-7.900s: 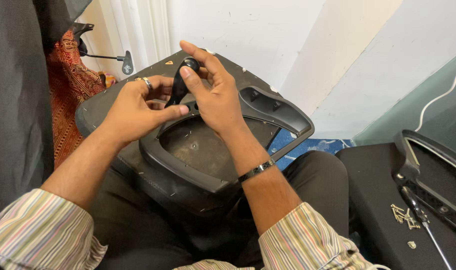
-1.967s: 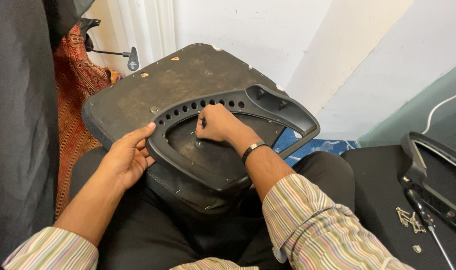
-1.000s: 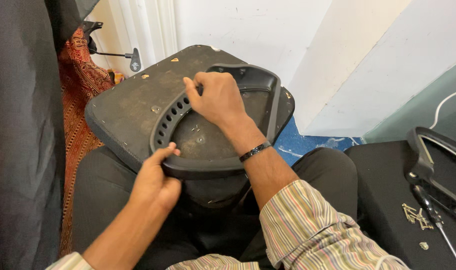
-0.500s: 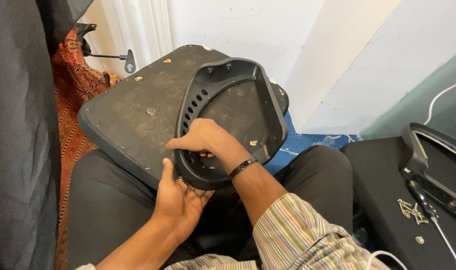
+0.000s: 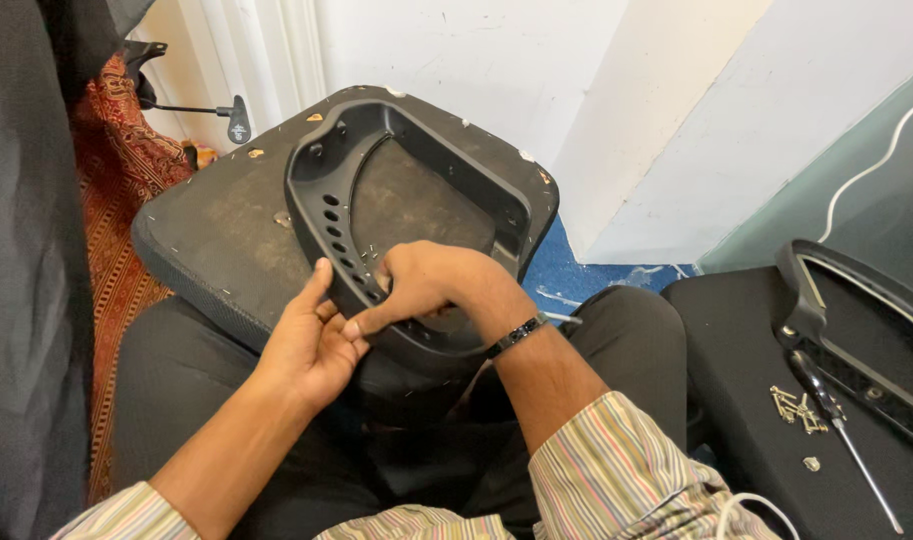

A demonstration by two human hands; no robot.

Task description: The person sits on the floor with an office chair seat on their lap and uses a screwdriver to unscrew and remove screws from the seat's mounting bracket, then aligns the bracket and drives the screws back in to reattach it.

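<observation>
A black plastic frame (image 5: 321, 190) with a row of holes lies on the dusty underside of a dark chair seat (image 5: 216, 230) resting across my lap. My right hand (image 5: 426, 285) curls over the frame's near rim, fingers hooked inside it. My left hand (image 5: 311, 345) grips the same near edge from the left, thumb raised against the rim. A dark wristband sits on my right wrist. Both sleeves are striped.
A second black chair part (image 5: 856, 330) lies at the right with several loose screws (image 5: 791, 405) and a screwdriver (image 5: 841, 435) on it. A hex key (image 5: 231, 115) pokes out at upper left by red patterned fabric (image 5: 111, 200). White wall and blue floor lie behind.
The frame has been turned on the seat so its hole row now faces left. Both hands slid to its near edge and grip it together.
</observation>
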